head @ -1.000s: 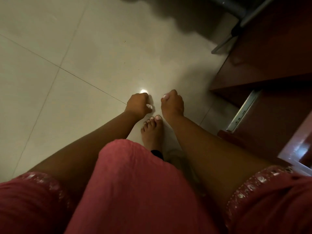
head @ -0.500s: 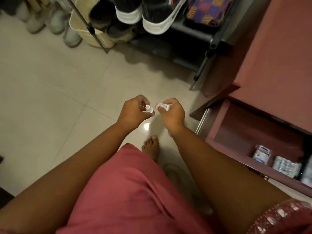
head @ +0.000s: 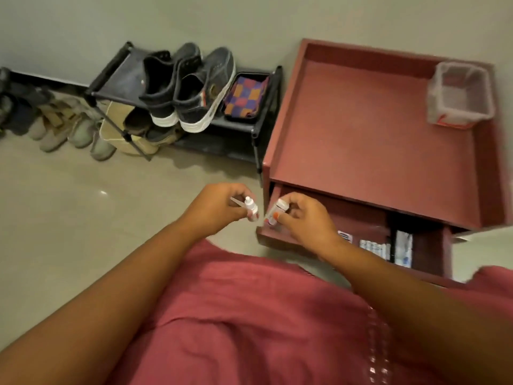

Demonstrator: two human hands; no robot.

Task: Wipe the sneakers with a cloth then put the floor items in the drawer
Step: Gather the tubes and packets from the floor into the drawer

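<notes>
A pale tiled floor runs to a grey wall, where two dark grey sneakers with white soles stand on a black metal shoe rack, toes toward the wall. Beside it a reddish wooden cabinet's drawer stands open. The left hand pinches one small white dropper bottle, tilted; the right hand grips one small white tube with an orange band over the drawer's left corner.

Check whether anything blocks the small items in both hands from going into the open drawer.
Nothing visible does. The drawer is pulled open, the right hand holds its item over the drawer's left end, and the left hand is just beside it.
</notes>
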